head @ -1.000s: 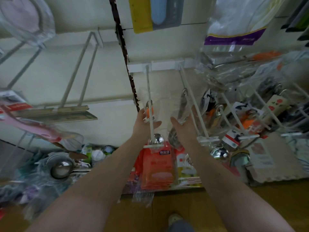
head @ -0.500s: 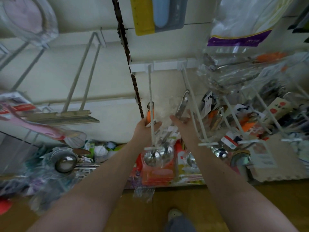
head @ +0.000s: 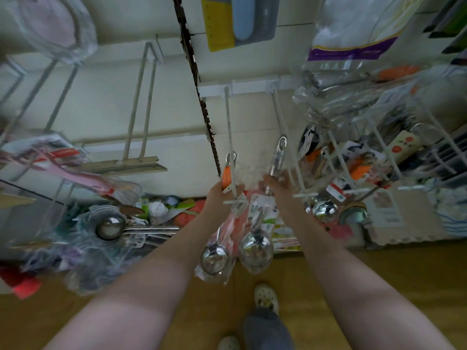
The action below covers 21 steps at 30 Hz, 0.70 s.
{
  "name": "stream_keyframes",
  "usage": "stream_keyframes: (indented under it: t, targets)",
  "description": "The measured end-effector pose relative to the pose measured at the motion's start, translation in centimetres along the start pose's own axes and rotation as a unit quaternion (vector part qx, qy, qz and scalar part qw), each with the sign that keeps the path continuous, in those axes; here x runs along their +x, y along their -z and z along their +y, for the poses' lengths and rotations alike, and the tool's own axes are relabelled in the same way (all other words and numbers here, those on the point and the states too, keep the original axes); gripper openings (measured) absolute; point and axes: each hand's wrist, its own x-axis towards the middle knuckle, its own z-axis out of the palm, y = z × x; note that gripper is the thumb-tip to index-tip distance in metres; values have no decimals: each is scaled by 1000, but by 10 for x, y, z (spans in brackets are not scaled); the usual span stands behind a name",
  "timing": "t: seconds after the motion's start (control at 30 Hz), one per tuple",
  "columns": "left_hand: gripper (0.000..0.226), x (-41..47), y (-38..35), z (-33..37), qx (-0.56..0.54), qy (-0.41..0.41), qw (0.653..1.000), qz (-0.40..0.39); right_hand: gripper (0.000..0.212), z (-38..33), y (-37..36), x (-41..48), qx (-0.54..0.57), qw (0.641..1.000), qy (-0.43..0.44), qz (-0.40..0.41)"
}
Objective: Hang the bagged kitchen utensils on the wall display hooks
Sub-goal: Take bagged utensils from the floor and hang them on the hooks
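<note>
Hook [head: 228, 127] crosses hand-held ladles [head: 255, 248]; bagged utensils [head: 358, 170] crowd right

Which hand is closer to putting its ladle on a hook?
Probably the left hand: it grips the orange-handled ladle right against the hook, near its tip. The right hand holds the steel-handled ladle between two hooks.

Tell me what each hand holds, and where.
Left hand grips the orange-handled bagged ladle by its handle; right hand grips the steel-handled bagged ladle by its handle.
</note>
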Motion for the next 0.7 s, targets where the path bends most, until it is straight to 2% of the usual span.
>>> stream_keyframes:
  t: [0.07, 0.17, 0.23, 0.3, 0.37, 0.4, 0.5, 0.63, 0.7]
  targets:
    - [18, -8, 0, 2, 6, 6, 1000, -2, 18, -6, 3, -8, 2, 1000, 8, 15]
    - [20, -14, -1, 3, -8, 14, 1000, -4, 37, -5, 8, -15, -20, 1000, 22, 11]
    - [18, -17, -3, 3, 21, 10, 1000, -6, 38, -4, 10, -18, -35, 999, 13, 8]
    - [14, -19, -5, 1, 33, 5, 999, -7, 29, -3, 12, -22, -45, 999, 7, 10]
    - [12, -21, -7, 0, 33, 2, 999, 5, 6, -1, 15, -22, -49, 999, 3, 15]
    - [12, -21, -8, 0, 34, 3, 999, 14, 8, 0, 18, -21, -43, 999, 1, 17]
    - [18, -24, -12, -2, 29, -4, 999, 29, 33, -1, 23, -22, -55, 998, 7, 12]
    - [19, -28, -12, -3, 21, -9, 999, 31, 34, 3, 27, -26, -56, 998, 29, 0]
    - [21, -32, -10, -5, 24, -12, 999, 36, 26, 6, 29, -30, -76, 996, 39, -9]
